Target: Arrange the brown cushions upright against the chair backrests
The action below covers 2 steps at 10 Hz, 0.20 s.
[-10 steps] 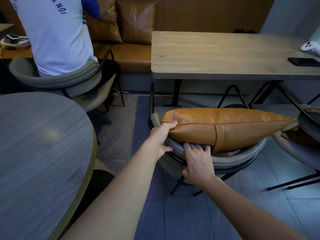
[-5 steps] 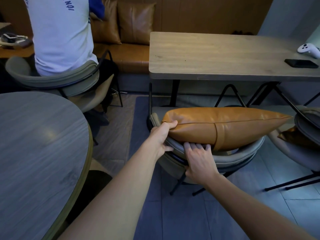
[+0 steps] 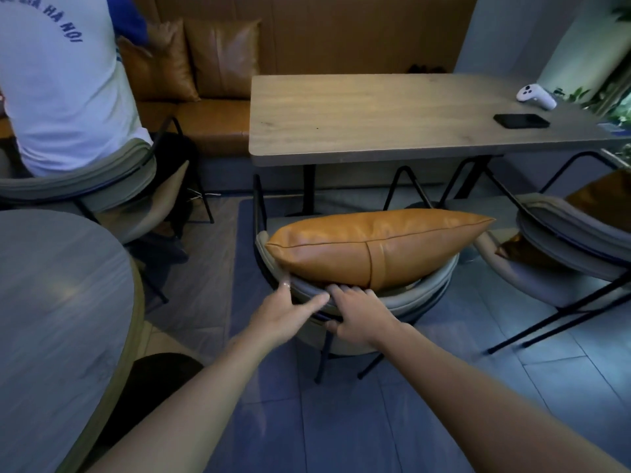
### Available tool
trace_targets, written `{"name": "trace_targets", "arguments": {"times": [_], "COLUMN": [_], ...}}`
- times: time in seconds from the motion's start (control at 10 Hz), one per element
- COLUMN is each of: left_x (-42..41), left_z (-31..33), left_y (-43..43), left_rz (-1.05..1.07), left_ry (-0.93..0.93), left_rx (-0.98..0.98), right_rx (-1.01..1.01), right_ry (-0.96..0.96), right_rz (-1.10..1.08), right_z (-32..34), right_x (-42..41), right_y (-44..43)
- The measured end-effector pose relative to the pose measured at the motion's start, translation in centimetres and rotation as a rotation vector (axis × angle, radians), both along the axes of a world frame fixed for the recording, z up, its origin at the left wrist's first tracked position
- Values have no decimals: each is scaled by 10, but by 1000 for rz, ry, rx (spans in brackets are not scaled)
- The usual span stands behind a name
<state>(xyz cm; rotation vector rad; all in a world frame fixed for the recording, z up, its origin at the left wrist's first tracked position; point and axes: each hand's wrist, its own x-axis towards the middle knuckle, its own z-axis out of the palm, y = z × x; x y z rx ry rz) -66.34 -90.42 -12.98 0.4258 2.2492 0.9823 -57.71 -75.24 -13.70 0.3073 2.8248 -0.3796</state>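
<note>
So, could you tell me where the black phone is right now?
The black phone lies flat on the right end of the rectangular wooden table, just in front of the white controller.

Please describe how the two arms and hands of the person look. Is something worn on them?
Both forearms are bare as far as the picture shows: no sleeves, no gloves, no watch or bracelet. The left hand seems to wear a thin ring on one finger, though it is small and blurred. The right hand shows no ring.

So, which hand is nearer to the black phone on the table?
The right hand. It rests on the chair backrest just under the cushion, on the side toward the phone. The left hand is beside it, farther away.
</note>
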Motion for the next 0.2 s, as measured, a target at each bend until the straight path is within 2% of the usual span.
{"name": "trace_targets", "arguments": {"times": [0.1,0.2], "left_x": [6,6], "left_z": [17,60], "left_y": [-5,10], "left_rz": [-319,-416], "left_ry": [248,402], "left_rx": [-320,-386], "right_rx": [-234,-427], "right_ry": [-48,0], "right_rz": [-140,-274], "right_z": [25,64], "right_x": [16,27], "right_y": [24,47]}}
